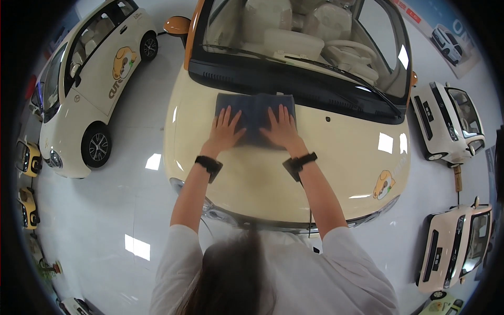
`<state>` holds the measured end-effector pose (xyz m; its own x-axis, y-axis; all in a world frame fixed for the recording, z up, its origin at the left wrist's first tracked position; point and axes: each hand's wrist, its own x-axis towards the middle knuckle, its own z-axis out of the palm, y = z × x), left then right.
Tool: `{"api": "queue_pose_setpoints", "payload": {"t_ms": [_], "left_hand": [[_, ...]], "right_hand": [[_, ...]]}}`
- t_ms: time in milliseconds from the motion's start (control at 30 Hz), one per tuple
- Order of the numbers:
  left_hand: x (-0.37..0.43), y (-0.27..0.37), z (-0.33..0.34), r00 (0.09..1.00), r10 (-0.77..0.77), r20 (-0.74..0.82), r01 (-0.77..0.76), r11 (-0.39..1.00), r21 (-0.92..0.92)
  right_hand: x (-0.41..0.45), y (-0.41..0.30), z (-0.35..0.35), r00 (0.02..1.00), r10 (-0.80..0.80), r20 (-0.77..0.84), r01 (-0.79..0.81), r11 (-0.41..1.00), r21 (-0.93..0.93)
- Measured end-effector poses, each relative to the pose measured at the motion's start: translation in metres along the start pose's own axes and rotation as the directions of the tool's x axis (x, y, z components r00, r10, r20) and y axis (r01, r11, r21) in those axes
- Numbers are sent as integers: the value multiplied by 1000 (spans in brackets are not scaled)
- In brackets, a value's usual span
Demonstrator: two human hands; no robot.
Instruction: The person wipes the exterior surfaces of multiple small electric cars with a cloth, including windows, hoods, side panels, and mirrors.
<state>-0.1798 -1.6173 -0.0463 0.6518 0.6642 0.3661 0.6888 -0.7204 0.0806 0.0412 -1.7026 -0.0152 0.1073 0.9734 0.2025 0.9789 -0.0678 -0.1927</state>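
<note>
A dark blue-grey cloth [254,114] lies spread on the cream bonnet [252,177] of a small car, close to the base of its windscreen. My left hand [225,132] rests flat on the cloth's left part, fingers spread and pointing towards the windscreen. On the right part, my right hand [282,128] lies flat in the same way, palm down. Neither hand grips the fabric, and a gap of cloth shows between the two thumbs. Each wrist wears a black strap with a dark square device.
Two windscreen wipers [342,73] rest over the black cowl [244,76]. An orange wing mirror [177,25] juts out at the left. A white car [98,75] stands to the left on the glossy floor [118,204]. More cars, including a pale pink one [445,248], are parked at the right.
</note>
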Motion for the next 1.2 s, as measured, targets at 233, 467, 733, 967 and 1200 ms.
{"api": "queue_pose_setpoints", "payload": {"t_ms": [233,467,733,967,1200], "left_hand": [[29,-6,8,991,-78,106,78,997,5],[23,11,2,981,-169,100,170,985,-3],[-35,34,-2,988,-97,123,98,995,-4],[-124,114,-8,991,-132,-11,132,988,76],[-171,266,-16,999,-15,50,11,998,67]], "right_hand": [[13,-5,14,993,90,-73,-94,995,-40],[-6,-20,17,949,108,-295,-155,978,-140],[-74,-45,8,947,138,-289,-181,976,-125],[-177,-52,0,959,62,-277,-97,988,-117],[-320,20,-29,975,35,-221,-37,999,-7]]}}
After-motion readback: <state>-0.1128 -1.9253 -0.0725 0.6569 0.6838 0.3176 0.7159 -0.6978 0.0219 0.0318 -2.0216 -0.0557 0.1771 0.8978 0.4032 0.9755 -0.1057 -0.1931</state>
